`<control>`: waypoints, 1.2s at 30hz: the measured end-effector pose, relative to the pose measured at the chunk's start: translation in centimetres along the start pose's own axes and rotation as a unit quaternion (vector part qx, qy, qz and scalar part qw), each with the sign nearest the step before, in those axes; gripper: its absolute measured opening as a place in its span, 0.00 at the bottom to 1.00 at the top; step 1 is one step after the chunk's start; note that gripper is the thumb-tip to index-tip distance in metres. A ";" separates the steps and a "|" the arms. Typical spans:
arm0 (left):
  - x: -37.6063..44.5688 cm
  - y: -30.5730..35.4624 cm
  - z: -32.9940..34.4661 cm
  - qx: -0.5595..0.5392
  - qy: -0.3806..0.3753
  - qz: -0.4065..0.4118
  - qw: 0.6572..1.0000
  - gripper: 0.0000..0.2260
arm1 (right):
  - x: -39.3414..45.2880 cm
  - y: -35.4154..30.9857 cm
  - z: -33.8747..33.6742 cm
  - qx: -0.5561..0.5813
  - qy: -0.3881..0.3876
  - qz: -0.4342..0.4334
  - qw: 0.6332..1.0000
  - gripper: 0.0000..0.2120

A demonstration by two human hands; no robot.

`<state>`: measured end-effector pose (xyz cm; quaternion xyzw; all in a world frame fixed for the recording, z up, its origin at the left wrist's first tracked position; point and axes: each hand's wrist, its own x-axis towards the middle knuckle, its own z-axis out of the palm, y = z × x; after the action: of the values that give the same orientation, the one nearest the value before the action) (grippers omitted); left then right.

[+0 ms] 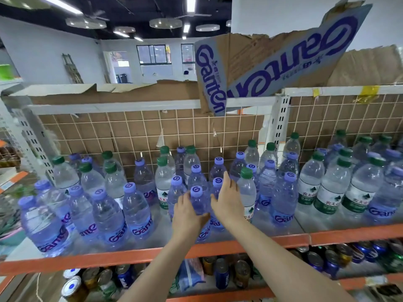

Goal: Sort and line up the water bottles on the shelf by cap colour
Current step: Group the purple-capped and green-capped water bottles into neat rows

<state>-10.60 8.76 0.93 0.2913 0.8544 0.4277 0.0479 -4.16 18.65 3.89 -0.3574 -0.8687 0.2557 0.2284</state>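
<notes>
Many clear water bottles stand mixed on the shelf point(239, 244), some with purple caps, some with green caps. My left hand point(187, 214) grips a purple-capped bottle point(197, 198) at the shelf's front middle, fingers wrapped round its body. My right hand point(226, 199) lies flat against a second purple-capped bottle point(217, 186) just to the right, fingers stretched up and apart. A green-capped bottle point(247, 188) stands right beside that hand. A row of purple-capped bottles point(104, 212) fills the front left. Green-capped bottles point(331, 184) cluster at the right.
A wire grid backed with cardboard point(130, 136) closes the shelf's rear. Torn cartons point(261, 68) sit on the shelf above. Drink cans point(222, 275) fill the lower shelf. An orange front rail edges the bottle shelf.
</notes>
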 end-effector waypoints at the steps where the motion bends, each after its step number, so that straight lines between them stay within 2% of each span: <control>1: -0.1 -0.2 0.0 0.014 0.010 0.006 1.000 0.33 | 0.0 0.1 0.0 -0.004 0.011 -0.005 1.000 0.38; 3: -0.5 -0.6 0.0 0.017 0.025 0.021 0.999 0.30 | 0.0 0.3 -0.1 -0.018 0.024 -0.017 0.999 0.37; 6: -1.1 -1.2 0.3 -0.033 0.028 0.025 0.999 0.29 | -0.5 0.9 -0.1 -0.046 0.035 -0.042 0.997 0.25; 8: -1.5 -1.4 0.4 -0.081 0.030 0.025 0.996 0.27 | -1.1 1.2 -0.1 -0.048 0.031 -0.058 0.997 0.22; 12: -1.7 -1.8 0.1 -0.147 0.026 0.015 0.989 0.26 | -2.2 2.0 0.2 0.059 -0.021 -0.049 0.997 0.24; 14: -1.7 -2.1 0.1 -0.166 0.010 0.012 0.986 0.27 | -2.5 2.5 0.4 0.099 -0.038 -0.056 0.993 0.29; 16: -1.7 -2.3 0.0 -0.176 0.001 0.016 0.984 0.29 | -2.8 3.1 0.6 0.110 -0.047 -0.071 0.990 0.34; 19: -2.1 -2.2 0.1 -0.177 0.000 0.022 0.984 0.29 | -3.4 3.6 0.5 0.122 -0.044 -0.061 0.990 0.34; 24: -3.8 -2.3 0.9 -0.192 0.040 0.046 0.980 0.28 | -4.3 4.7 0.6 0.156 -0.019 -0.078 0.984 0.28; 30: -5.6 0.0 2.1 -0.178 0.144 0.044 0.972 0.30 | -5.6 7.5 0.2 0.186 0.020 -0.094 0.978 0.25; 33: -6.4 2.2 2.9 -0.160 0.168 0.058 0.971 0.30 | -5.8 8.6 -1.0 0.198 0.070 -0.123 0.970 0.25; 36: -7.7 4.7 4.7 -0.176 0.165 0.058 0.969 0.29 | -6.3 10.4 -3.6 0.198 0.118 -0.133 0.964 0.29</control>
<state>-0.55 10.13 0.23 0.2526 0.7435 0.6154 -0.0682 7.19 21.45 -1.06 -0.2143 -0.8071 0.3461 0.4276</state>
